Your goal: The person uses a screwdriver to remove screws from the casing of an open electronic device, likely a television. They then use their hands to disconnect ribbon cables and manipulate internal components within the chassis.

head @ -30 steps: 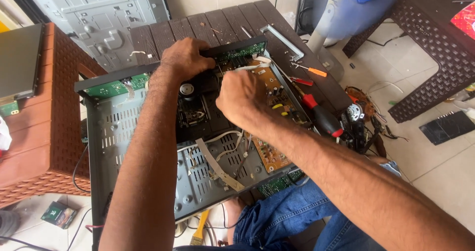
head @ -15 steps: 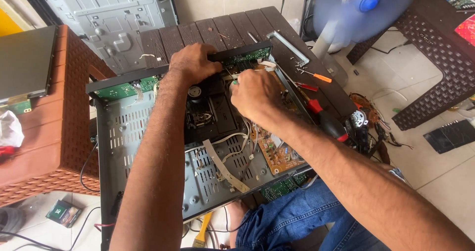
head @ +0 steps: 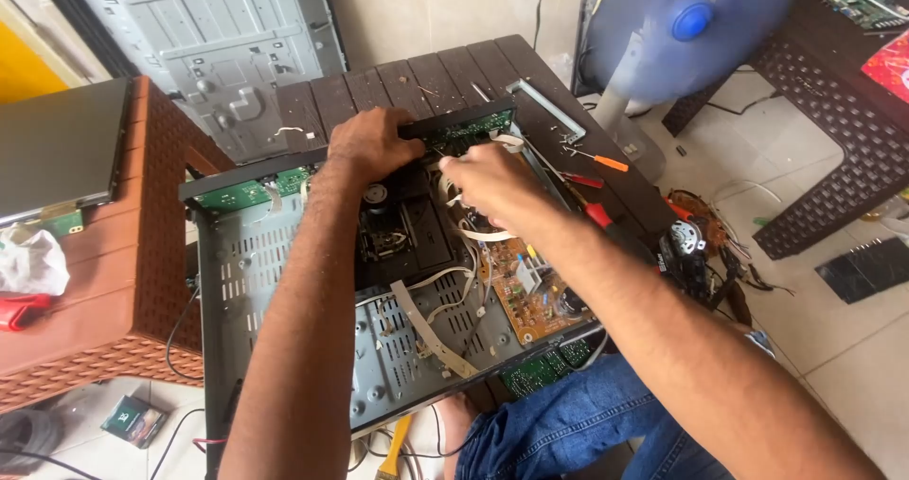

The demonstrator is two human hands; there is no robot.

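An opened disc player chassis (head: pixel 265 281) lies on my lap and a dark slatted table (head: pixel 417 78). My left hand (head: pixel 371 144) grips the black front panel (head: pixel 454 125) at its top edge, above the black disc drive (head: pixel 393 229). My right hand (head: pixel 492 182) is pinched on a white ribbon cable (head: pixel 485 236) beside the drive, just over the brown circuit board (head: pixel 530 286). Another flat cable (head: pixel 431 333) crosses the metal base. A green board strip (head: pixel 248 193) runs along the front panel on the left.
Screwdrivers with red and orange handles (head: pixel 592 163) lie on the table's right side. A blue fan (head: pixel 682 26) stands behind. A brown wicker stool (head: pixel 104 281) holding a grey device (head: pixel 62 149) is on the left. A metal cover (head: pixel 213 35) leans at the back.
The view has shifted, so the chassis sits lower and farther right in frame. My right hand has moved slightly up toward the front panel with the ribbon cable; my left hand stays on the panel.
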